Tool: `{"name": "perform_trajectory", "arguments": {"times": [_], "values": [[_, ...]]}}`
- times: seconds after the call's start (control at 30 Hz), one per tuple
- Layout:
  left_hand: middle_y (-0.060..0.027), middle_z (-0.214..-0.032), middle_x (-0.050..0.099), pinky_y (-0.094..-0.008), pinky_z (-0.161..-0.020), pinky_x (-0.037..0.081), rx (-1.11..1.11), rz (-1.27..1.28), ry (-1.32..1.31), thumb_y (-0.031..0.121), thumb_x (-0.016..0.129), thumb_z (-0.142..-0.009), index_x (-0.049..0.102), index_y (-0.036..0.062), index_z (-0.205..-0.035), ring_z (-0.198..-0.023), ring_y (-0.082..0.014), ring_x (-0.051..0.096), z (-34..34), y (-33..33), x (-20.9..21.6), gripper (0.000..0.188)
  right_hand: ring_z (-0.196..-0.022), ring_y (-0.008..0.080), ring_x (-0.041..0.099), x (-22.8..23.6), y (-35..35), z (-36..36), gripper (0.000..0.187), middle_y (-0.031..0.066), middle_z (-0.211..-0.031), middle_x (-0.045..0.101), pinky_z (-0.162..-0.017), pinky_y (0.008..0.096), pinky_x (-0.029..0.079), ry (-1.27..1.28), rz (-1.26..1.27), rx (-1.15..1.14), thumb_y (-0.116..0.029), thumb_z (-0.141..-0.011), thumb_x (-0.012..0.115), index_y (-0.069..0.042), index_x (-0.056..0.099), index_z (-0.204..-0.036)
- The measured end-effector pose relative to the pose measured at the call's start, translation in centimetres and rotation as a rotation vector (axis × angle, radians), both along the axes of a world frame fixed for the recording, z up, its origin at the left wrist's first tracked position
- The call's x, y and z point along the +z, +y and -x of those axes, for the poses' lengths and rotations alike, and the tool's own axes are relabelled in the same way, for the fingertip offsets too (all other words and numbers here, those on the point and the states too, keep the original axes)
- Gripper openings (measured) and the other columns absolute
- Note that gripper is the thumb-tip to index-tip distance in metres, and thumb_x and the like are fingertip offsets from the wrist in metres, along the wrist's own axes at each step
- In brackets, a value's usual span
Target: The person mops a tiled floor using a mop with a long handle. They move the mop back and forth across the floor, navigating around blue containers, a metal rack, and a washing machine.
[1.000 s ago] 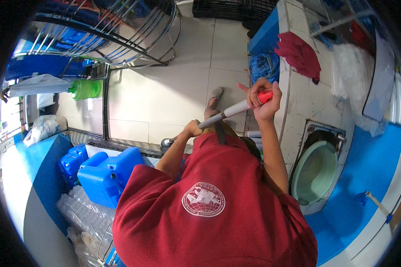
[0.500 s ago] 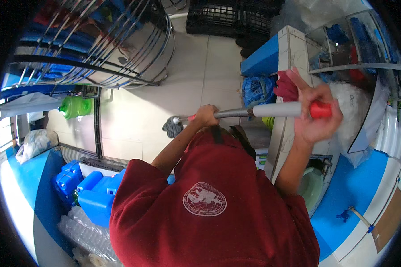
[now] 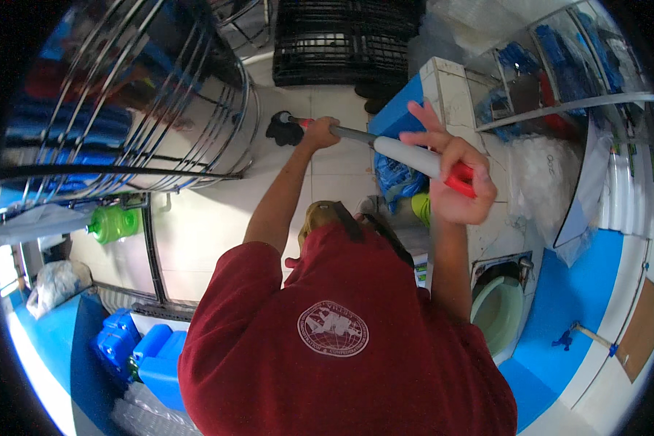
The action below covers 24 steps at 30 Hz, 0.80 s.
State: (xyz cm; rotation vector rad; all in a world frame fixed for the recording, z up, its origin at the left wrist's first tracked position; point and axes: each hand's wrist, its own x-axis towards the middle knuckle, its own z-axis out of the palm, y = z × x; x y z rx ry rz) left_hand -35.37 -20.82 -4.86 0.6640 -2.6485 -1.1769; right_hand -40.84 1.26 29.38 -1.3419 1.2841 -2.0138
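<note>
- Mop (image 3: 407, 155): count, direction?
- One. Slants from red end (image 3: 460, 180) in right hand (image 3: 463, 178) forward-left to mop head (image 3: 285, 131), just beyond left hand (image 3: 320, 134).
- Fingers?
- Left's wrapped round shaft (image 3: 356, 135); right's curled on red end, some splayed. One basin (image 3: 498, 312) behind them.
- Change?
- Mop head's farther forward than half a second ago.

The mop (image 3: 405, 155) is white, grey, red and black, the near shirt (image 3: 370, 363) maroon with white globe print (image 3: 333, 328), the left jug (image 3: 113, 224) green.
</note>
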Motion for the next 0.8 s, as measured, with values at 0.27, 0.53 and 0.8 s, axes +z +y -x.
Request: {"name": "perform_trajectory", "arguments": {"times": [0.27,0.53,0.8], "values": [[-0.0135,-0.106,0.062,-0.0416,-0.088,0.046,0.025,-0.026,-0.075,0.026,0.066,-0.064,0.066,0.0112,-0.099,-0.102,-0.0313,0.057,3.2,-0.4,0.0,0.038,-0.124,0.0472,0.035,-1.3,-0.6,3.2,0.044,0.0394,-0.12,0.045,-0.107,0.0494,0.016,-0.01,0.094,-0.158,-0.042,-0.074,0.034,-0.002,0.038,-0.056],[-0.0111,-0.102,0.063,-0.04,-0.088,0.045,0.112,0.016,-0.083,0.022,0.066,-0.062,0.067,0.0169,-0.095,-0.101,-0.0292,0.058,-0.1,4.4,-1.1,0.033,-0.101,0.0461,0.052,-2.0,5.7,-0.5,0.049,0.0368,-0.096,0.056,-0.095,0.0505,0.034,0.146,-0.005,-0.091,-0.043,-0.078,0.03,-0.002,0.038,-0.054],[-0.0142,-0.083,0.063,-0.0423,-0.073,0.048,0.258,0.048,0.028,0.022,0.063,-0.06,0.064,0.0102,-0.076,-0.085,-0.0332,0.06,-8.2,12.3,2.1,0.02,-0.079,0.0396,0.058,-0.2,10.9,-5.4,0.052,0.0263,-0.073,0.06,-0.075,0.0424,0.043,0.192,-0.005,-0.036,-0.047,-0.077,0.026,-0.005,0.038,-0.049]]}}
